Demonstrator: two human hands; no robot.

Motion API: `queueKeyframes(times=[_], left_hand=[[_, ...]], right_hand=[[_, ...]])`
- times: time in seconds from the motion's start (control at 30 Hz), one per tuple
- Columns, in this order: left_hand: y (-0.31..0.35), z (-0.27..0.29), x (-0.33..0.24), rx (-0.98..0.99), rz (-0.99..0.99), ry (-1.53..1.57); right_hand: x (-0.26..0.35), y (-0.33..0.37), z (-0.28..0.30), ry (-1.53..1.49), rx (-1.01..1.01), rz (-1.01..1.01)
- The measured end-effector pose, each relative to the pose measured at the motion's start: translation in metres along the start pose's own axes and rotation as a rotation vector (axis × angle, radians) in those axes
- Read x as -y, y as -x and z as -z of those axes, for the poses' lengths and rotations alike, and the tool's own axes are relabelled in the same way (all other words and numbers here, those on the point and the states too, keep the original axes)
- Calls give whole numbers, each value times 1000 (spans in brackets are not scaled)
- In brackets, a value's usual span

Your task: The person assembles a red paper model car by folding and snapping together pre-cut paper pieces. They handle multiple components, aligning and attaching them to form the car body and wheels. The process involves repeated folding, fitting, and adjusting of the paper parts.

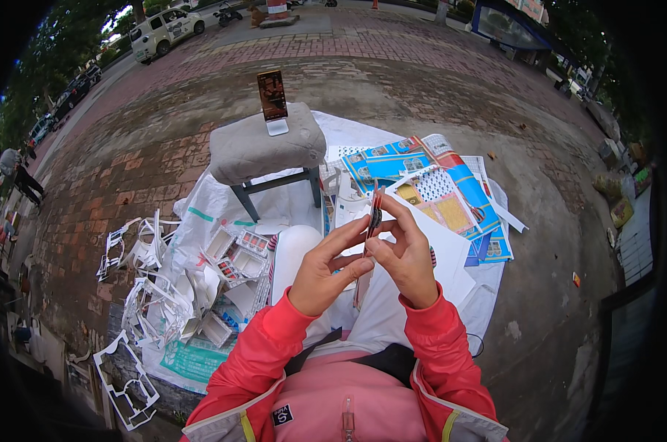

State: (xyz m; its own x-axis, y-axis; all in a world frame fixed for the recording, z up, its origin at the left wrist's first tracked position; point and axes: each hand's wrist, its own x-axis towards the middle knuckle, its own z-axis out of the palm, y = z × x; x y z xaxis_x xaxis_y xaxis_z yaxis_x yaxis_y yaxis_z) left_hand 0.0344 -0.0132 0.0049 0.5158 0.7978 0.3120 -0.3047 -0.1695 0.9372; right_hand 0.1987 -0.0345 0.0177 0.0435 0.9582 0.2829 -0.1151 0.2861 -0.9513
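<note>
Above my lap, both hands meet on a thin reddish-brown card piece (364, 278), seen nearly edge-on, with a small dark part near its upper end. The fingers of my left hand (326, 261) are closed on its left side. From the right, my right hand (407, 254) pinches the same piece between thumb and fingers. The angle hides its faces and exact shape. Just beyond my hands lie printed card sheets (451, 210) in blue, white and yellow, and a plain white sheet (444, 265) is beside my right hand.
A grey padded stool (267, 147) stands ahead, bearing a phone (272, 96) on a white stand. To the left, white cut-out scraps (157, 295) and small open card boxes (241, 258) pile on a white plastic sheet (193, 228). A cut frame (125, 383) lies nearer me.
</note>
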Motion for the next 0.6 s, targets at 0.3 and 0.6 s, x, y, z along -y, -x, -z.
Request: queueKeyframes(times=[0.3, 0.6], left_hand=[[3, 0, 14, -99, -8, -18], [-10, 10, 12, -428, -350, -800]], right_hand=[[-4, 4, 2, 13, -50, 5], [-19, -5, 19, -37, -241, -21]])
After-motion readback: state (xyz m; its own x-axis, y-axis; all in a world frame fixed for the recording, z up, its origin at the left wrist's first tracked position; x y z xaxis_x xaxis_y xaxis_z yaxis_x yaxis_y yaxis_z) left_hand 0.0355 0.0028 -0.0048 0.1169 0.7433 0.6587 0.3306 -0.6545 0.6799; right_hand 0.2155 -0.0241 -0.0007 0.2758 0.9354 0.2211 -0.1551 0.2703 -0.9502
